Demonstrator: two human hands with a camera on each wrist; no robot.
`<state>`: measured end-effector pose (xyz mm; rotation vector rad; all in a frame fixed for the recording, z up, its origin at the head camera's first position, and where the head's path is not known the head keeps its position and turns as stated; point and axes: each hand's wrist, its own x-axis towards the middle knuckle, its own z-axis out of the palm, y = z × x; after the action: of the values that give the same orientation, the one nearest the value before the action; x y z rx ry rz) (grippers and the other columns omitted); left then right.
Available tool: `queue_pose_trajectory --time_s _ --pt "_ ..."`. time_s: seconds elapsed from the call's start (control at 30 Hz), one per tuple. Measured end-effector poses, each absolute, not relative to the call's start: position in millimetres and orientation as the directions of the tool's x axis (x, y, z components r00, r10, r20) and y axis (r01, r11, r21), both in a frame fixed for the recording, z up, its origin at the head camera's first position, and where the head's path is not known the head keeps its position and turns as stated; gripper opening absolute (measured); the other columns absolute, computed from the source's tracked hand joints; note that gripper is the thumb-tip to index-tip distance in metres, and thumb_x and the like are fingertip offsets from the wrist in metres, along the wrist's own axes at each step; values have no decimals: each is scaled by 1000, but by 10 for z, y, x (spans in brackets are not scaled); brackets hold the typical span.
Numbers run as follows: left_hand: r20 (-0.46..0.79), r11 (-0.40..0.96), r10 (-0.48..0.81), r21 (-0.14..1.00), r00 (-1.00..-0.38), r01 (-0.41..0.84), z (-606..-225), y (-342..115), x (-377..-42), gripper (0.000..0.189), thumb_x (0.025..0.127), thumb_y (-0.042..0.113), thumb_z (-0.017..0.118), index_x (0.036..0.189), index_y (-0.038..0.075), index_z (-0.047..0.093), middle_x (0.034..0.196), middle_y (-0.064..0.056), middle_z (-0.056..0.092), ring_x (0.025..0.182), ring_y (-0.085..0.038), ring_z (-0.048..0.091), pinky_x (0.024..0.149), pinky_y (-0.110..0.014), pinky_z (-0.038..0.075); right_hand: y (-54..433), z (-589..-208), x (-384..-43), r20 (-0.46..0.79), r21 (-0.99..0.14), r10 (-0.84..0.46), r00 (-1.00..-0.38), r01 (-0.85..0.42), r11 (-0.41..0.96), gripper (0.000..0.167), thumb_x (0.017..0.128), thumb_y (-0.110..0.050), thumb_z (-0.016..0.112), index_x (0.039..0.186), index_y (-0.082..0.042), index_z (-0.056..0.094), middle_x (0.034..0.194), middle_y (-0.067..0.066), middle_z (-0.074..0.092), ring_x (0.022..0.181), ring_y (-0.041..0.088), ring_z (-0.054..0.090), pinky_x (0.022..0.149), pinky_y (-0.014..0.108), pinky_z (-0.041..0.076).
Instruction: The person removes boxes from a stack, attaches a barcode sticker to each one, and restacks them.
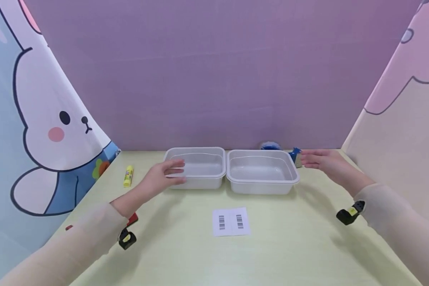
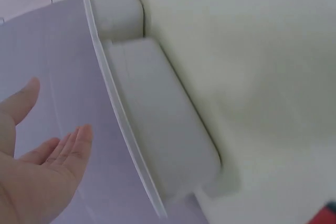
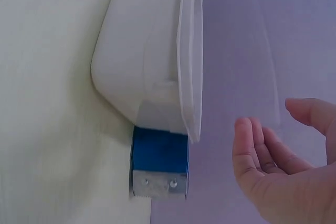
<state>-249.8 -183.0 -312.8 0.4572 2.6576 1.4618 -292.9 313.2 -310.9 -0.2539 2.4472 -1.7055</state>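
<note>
Two white plastic tubs stand side by side at the back of the table, the left tub (image 1: 200, 182) almost meeting the right tub (image 1: 261, 188). My left hand (image 1: 159, 178) is at the left tub's near left corner, fingers spread loosely and holding nothing. In the left wrist view its palm and thumb show beside the left tub (image 2: 157, 119). To the right of the right tub is my right hand (image 1: 323, 163), its fingers relaxed and nothing in them. It is nearest a blue tape dispenser (image 3: 160, 153) with a toothed metal edge, which the right tub partly hides.
A white sheet with two barcodes (image 1: 231, 221) lies in front of the tubs. A yellow glue stick (image 1: 128, 176) lies at the far left. A red object (image 1: 132, 219) shows partly under my left forearm. A purple backdrop (image 1: 214, 75) rises behind the table.
</note>
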Motion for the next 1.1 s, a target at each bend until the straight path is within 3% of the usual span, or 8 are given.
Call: queue_pose_trajectory --time_s 0.17,0.67,0.8,1.0,1.1 --pt "88 458 347 853 -934 251 -3226 -1592 -2425 65 85 10 74 142 -1 44 141 -21 51 127 -36 53 101 -38 50 2972 -3081 -2867 -5 -958 -248 -969 -66 278 56 99 -13 53 139 19 31 92 -20 69 92 -1 67 85 17 55" --pt "32 517 445 807 -895 286 -3660 -1060 -2319 71 75 16 84 135 -4 51 138 -20 55 126 -35 53 108 -42 44 2527 -3120 -2706 -32 -950 -339 -940 -77 303 50 97 -18 60 136 10 46 102 -9 71 99 10 68 92 26 55" --pt "26 538 451 790 -892 295 -3789 -974 -2302 73 72 15 86 135 -2 53 140 -18 53 130 -36 49 109 -46 42 2417 -3174 -2685 -46 -946 -360 -932 -75 316 49 97 -20 60 136 7 48 111 2 70 101 14 68 93 28 55" --pt "15 624 435 715 -900 314 -3927 -871 -2277 73 65 16 90 130 2 58 134 -17 58 125 -37 52 107 -50 43 2250 -3293 -2628 -95 -946 -401 -911 -43 322 51 95 -22 63 136 6 48 125 19 64 108 26 65 103 45 49" --pt "-6 662 427 683 -904 308 -3965 -820 -2268 75 64 14 90 129 0 58 131 -18 58 122 -36 53 107 -50 42 2175 -3349 -2599 -114 -947 -432 -894 -33 319 51 94 -23 64 135 5 50 125 22 63 109 28 65 103 47 49"
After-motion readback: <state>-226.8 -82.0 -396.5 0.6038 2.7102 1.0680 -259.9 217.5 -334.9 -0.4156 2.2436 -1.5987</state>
